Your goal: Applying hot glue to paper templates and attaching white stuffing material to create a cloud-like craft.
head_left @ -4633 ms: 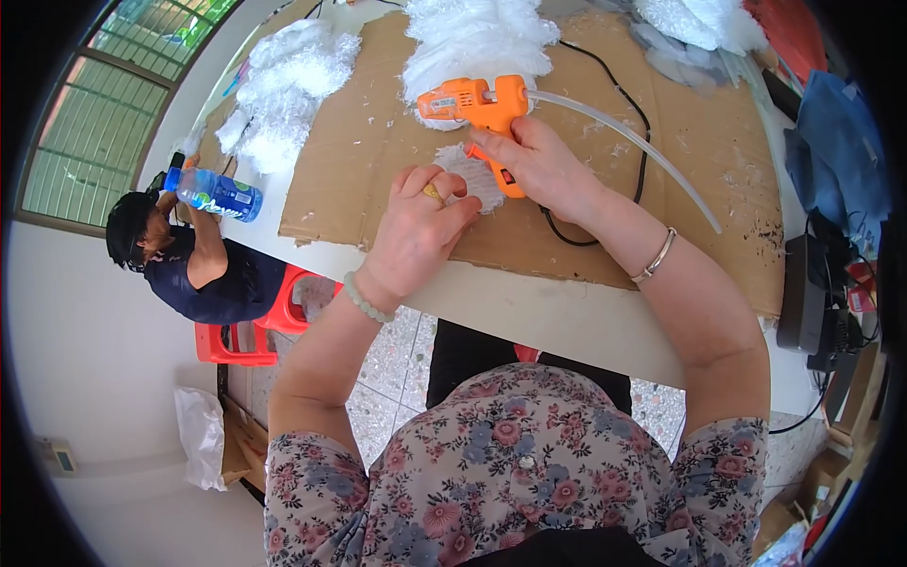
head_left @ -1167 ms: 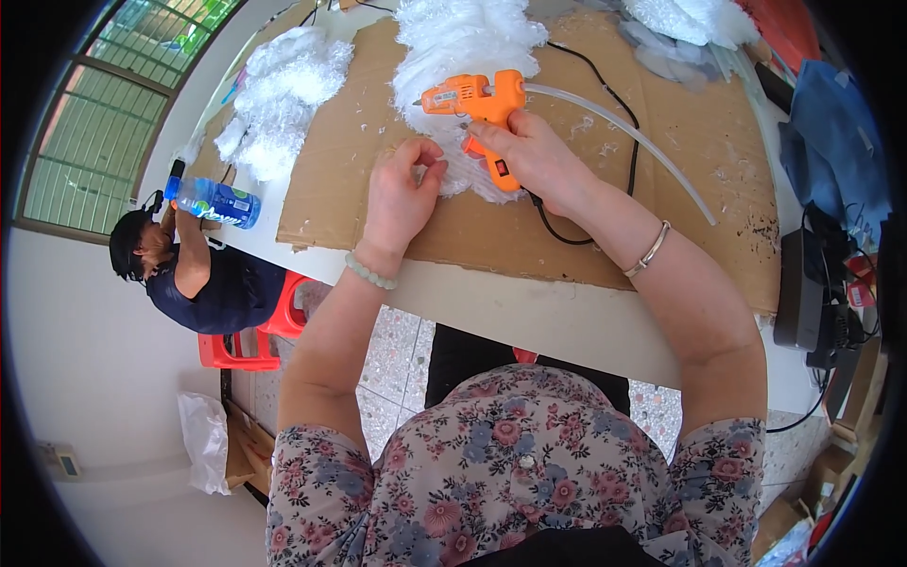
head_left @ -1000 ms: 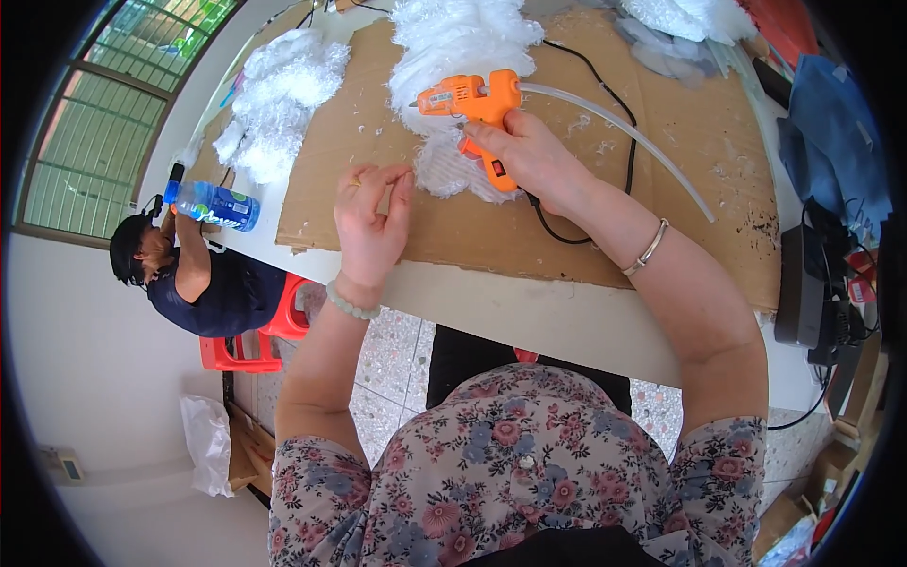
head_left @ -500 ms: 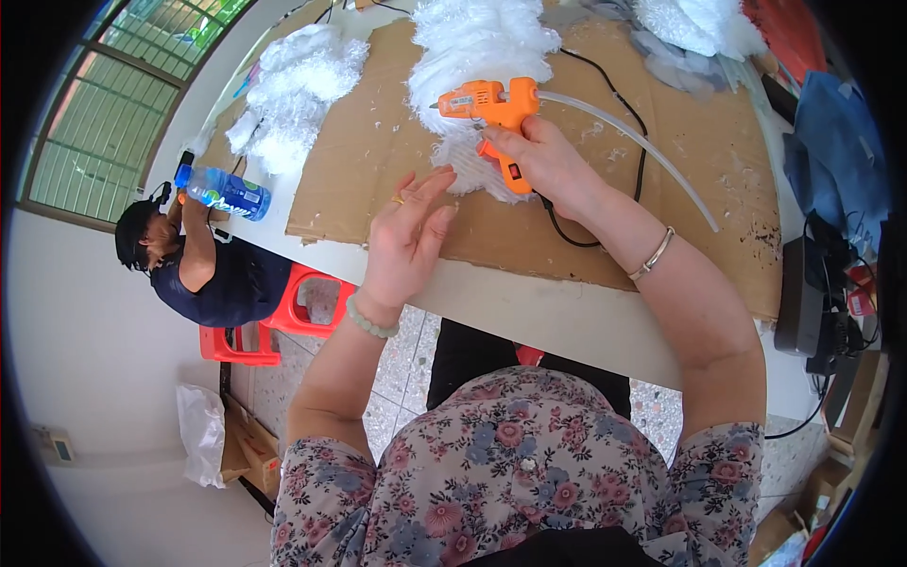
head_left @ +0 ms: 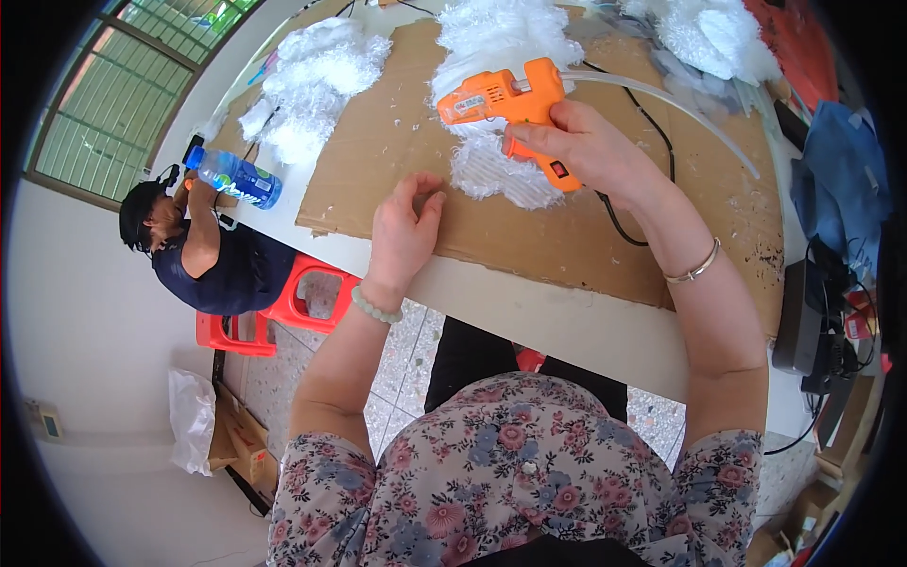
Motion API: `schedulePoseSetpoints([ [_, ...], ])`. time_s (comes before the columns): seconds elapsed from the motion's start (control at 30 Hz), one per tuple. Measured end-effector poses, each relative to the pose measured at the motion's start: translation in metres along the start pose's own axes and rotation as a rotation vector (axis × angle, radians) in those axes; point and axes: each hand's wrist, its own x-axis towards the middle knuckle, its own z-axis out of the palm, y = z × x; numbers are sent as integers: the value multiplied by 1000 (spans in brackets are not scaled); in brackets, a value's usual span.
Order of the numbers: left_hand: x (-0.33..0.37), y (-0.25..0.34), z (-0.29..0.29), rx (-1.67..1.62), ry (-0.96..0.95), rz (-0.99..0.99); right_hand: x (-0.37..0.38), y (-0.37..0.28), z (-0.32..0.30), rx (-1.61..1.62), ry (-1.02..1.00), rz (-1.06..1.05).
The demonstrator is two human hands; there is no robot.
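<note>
An orange hot glue gun [head_left: 543, 104] is gripped by its handle in my right hand [head_left: 605, 156], with its nozzle pointing left. A long translucent glue stick [head_left: 680, 102] runs out of its back and bends to the right. Beneath the gun lies a white, shaggy, fluffy piece [head_left: 505, 175], partly hidden by it, on a sheet of brown cardboard [head_left: 359, 142]. Close to the near edge of the cardboard is my left hand [head_left: 406, 231], empty, its fingers loosely bent and the thumb apart from them.
More white fluffy bundles [head_left: 316, 85] lie at the far left and far right [head_left: 713, 42]. A blue-capped bottle [head_left: 241, 180] stands near a co-worker [head_left: 213, 246] at the left. A black cord [head_left: 652, 128] loops over the cardboard. Red stools [head_left: 316, 293] stand below the table edge.
The glue gun has moved slightly right in my right hand. My left hand has drawn back toward the table's near edge, and its fingers have bent more.
</note>
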Motion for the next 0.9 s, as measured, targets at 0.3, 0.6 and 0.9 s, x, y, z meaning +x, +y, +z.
schedulePoseSetpoints([
  [0.3, 18, -7, 1, -125, 9, -152, -6, -7, -7, -563, -157, -66],
  [0.6, 28, -6, 7, -94, -26, -170, 3, 13, 1, -653, -138, -74],
  [0.9, 31, -11, 14, -37, -14, -60, 3, 14, 5, -617, -108, -122],
])
